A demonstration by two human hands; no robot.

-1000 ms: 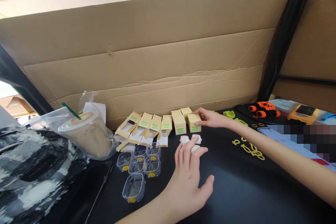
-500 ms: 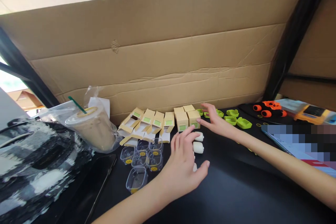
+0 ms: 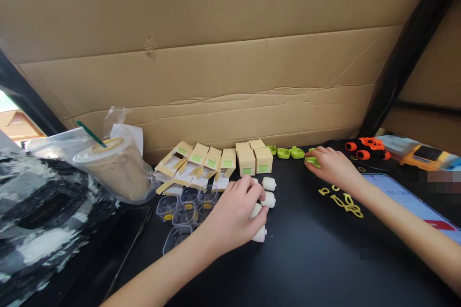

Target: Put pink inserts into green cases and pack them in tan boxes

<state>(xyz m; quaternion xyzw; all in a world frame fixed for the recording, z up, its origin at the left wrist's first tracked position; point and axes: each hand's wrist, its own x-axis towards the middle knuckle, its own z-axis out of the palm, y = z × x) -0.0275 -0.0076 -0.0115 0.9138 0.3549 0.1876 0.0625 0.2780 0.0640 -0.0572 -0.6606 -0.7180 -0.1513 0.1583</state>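
Note:
My left hand is curled over a group of small white bottle-like pieces, with thumb and fingers closed around one white piece. Close by its fingertips lie another white piece and more of the same. Farther right, my right hand has its fingers bent onto a small lime-green cup; the palm hides part of the green pieces there. To its left are more green cups in a row. Standing beside them are small cardboard boxes with green labels.
Opened cardboard boxes lean behind clear plastic cups at left. A bagged iced drink and a dark phone are farther left. Yellow rings, a lit phone and an orange toy car lie at right. Cardboard walls the back.
My right hand has moved right from the boxes to the green cups. My left fingers have curled in around a white piece. The view has tilted down, showing the yellow rings.

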